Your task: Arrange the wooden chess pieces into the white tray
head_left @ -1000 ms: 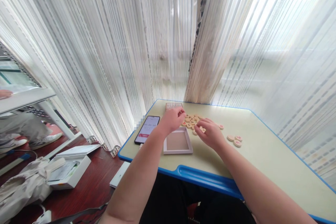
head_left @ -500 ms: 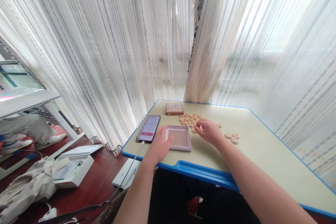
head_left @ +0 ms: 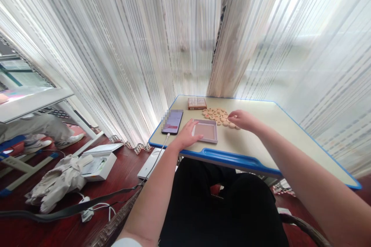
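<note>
Round wooden Chinese chess pieces (head_left: pixel 216 112) lie in a loose cluster on the table, several with characters face up. At the right edge of the cluster is my right hand (head_left: pixel 242 119), its fingers bent together with the tips down among the pieces. Whether a piece is between them is hidden. A shallow, pale purple open box (head_left: pixel 216 133) sits in front of the cluster, nothing inside it. My left hand (head_left: pixel 187 136) rests at the box's left side, thumb spread from the fingers, the thumb over the near rim and the fingertips by the far left corner.
The cream table (head_left: pixel 261 146) has a blue edge and a blue front groove. A phone (head_left: pixel 174 121) with a charging cable (head_left: pixel 162 150) lies left of the box. Behind stands a small printed box (head_left: pixel 197 103). Curtains hang beyond; a white carton (head_left: pixel 100 166) is on the floor.
My view has tilted down. The separate pieces on the right now lie against the cluster, beside my right hand. My left hand stays at the box, its thumb now over the near rim.
</note>
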`<state>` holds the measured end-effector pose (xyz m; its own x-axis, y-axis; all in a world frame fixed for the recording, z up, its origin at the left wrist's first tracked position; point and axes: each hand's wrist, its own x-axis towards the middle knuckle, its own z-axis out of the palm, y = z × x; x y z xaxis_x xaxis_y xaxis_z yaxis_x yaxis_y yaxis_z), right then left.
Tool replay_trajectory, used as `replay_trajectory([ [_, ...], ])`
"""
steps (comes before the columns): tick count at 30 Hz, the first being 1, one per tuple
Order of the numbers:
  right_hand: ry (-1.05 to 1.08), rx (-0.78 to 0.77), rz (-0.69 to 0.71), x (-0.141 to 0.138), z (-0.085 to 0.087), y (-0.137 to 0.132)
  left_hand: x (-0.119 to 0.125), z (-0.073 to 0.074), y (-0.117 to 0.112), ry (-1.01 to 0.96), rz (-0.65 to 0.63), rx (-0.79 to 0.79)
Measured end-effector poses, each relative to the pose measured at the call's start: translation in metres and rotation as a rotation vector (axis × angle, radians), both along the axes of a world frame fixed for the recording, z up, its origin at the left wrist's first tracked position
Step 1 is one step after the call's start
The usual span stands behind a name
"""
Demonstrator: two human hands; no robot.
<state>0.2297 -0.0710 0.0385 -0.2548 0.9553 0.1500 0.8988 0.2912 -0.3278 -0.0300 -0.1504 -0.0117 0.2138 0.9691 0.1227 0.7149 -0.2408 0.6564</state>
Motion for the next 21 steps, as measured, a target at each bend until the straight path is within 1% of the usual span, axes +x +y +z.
replay_trajectory([
  [2,-0.068,0.020,-0.043,0.015,0.003,-0.003,-0.002,0.003,-0.003,0.010,-0.051,-0.003],
  [3,-0.107,0.040,-0.058,0.024,0.002,-0.005,-0.002,0.004,-0.004,0.022,-0.082,-0.002],
  [4,-0.148,0.048,-0.077,0.032,-0.002,-0.008,-0.002,0.005,-0.006,0.033,-0.111,-0.001],
  [6,-0.203,0.124,-0.147,0.046,-0.013,-0.012,-0.002,0.006,-0.007,0.039,-0.134,0.005],
  [8,-0.201,0.284,-0.263,0.059,-0.026,-0.014,-0.002,0.007,-0.008,0.037,-0.133,0.005],
  [9,-0.187,0.306,-0.314,0.065,-0.031,-0.013,-0.001,0.007,-0.008,0.032,-0.118,0.011],
  [11,-0.143,0.183,-0.375,0.076,-0.036,-0.010,0.000,0.006,-0.007,0.026,-0.095,0.023],
  [12,-0.118,0.159,-0.379,0.081,-0.037,-0.007,0.000,0.006,-0.007,0.023,-0.094,0.029],
  [15,-0.061,0.102,-0.391,0.092,-0.034,-0.002,0.002,0.005,-0.006,0.029,-0.092,0.032],
  [18,-0.026,-0.049,-0.385,0.095,-0.031,-0.005,0.004,0.004,-0.004,0.079,-0.093,0.041],
  [21,0.056,-0.052,-0.333,0.092,-0.031,-0.011,0.010,0.005,-0.003,0.141,-0.127,0.077],
])
